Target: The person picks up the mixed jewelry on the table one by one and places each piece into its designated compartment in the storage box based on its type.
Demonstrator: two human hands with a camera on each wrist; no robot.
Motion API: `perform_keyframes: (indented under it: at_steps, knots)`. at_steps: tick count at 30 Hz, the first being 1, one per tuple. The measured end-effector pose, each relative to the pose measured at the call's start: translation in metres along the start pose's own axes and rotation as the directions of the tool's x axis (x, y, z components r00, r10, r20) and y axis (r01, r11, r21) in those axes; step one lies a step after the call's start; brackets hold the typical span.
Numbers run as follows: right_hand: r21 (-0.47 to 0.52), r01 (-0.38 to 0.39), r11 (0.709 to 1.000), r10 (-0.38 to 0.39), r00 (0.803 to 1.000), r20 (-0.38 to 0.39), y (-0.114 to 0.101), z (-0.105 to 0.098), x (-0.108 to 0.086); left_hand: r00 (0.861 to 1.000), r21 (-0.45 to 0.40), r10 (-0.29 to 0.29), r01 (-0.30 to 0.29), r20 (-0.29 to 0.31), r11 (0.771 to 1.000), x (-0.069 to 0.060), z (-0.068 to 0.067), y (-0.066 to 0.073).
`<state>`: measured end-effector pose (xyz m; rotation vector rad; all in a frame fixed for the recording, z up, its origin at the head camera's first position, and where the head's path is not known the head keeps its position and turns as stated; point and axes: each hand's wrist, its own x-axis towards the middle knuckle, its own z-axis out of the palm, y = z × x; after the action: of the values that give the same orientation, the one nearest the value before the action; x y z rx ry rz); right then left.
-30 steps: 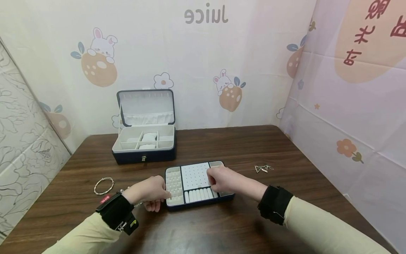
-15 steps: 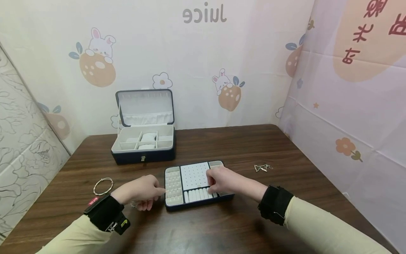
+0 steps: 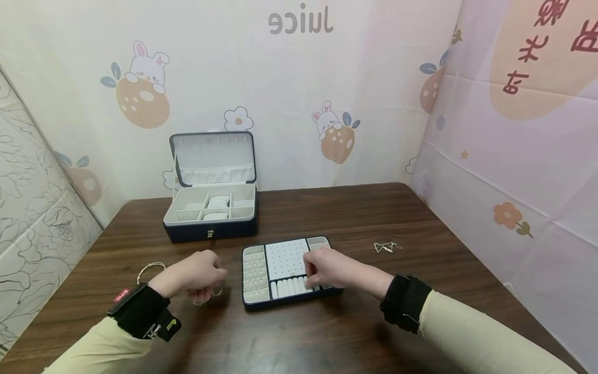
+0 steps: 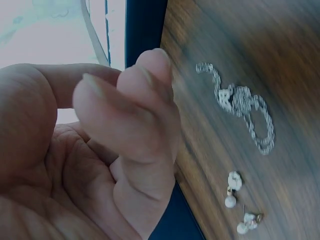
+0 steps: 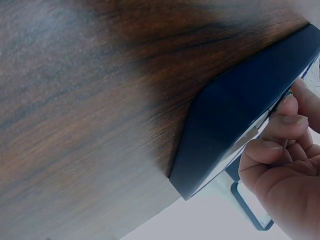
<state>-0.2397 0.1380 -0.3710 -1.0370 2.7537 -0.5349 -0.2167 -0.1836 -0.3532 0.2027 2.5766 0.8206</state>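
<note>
My left hand (image 3: 196, 274) hovers over the table left of the jewelry tray (image 3: 295, 302), fingers loosely curled and no object visible in them. Below it, in the left wrist view, lie a silver chain (image 4: 242, 100), a pearl earring (image 4: 230, 190) and a second pearl earring (image 4: 249, 223). The tray has small compartments, a perforated white panel (image 3: 282, 257) and a row of ring rolls (image 3: 288, 286). My right hand (image 3: 325, 264) is at the tray's right part, with bent fingertips down by the ring rolls. Whether those fingertips pinch anything is hidden.
Behind the tray, toward the left, stands a navy jewelry box (image 3: 233, 231) with its lid up and divided compartments. A bangle (image 3: 150, 265) lies at the left, partly behind my left wrist. A chain (image 3: 386, 247) lies at the right. A patterned cloth hangs behind the table.
My left hand has moved left, away from the tray's left edge, and now hovers above the small jewelry. My right hand has stayed at the tray.
</note>
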Motion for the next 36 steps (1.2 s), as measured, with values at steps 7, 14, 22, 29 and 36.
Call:
perform_keyframes:
  at_steps: [7, 14, 22, 29, 36]
  knots:
    - [-0.010, 0.011, 1.000, -0.011, 1.000, -0.001, 0.001, 0.001, 0.000, 0.999, 0.016, 0.032, -0.032, -0.033, 0.999, -0.002, -0.009, -0.009]
    - [-0.009, -0.004, 1.000, 0.004, 1.000, 0.005, 0.000, 0.001, -0.002, 0.999, 0.004, 0.012, -0.012, -0.045, 1.000, -0.005, -0.015, -0.014]
    - [0.005, -0.009, 1.000, 0.008, 1.000, 0.013, 0.000, 0.001, -0.003, 0.999, -0.004, -0.002, 0.001, -0.050, 1.000, -0.005, -0.015, -0.017]
    - [-0.002, 0.009, 1.000, -0.009, 1.000, 0.006, -0.002, 0.002, -0.004, 0.999, 0.017, 0.005, -0.004, -0.051, 1.000, -0.006, -0.015, -0.021]
    - [-0.029, 0.014, 0.999, -0.015, 0.999, -0.041, -0.006, 0.006, -0.006, 0.998, 0.031, -0.002, 0.004, -0.062, 0.999, -0.007, -0.017, -0.027]
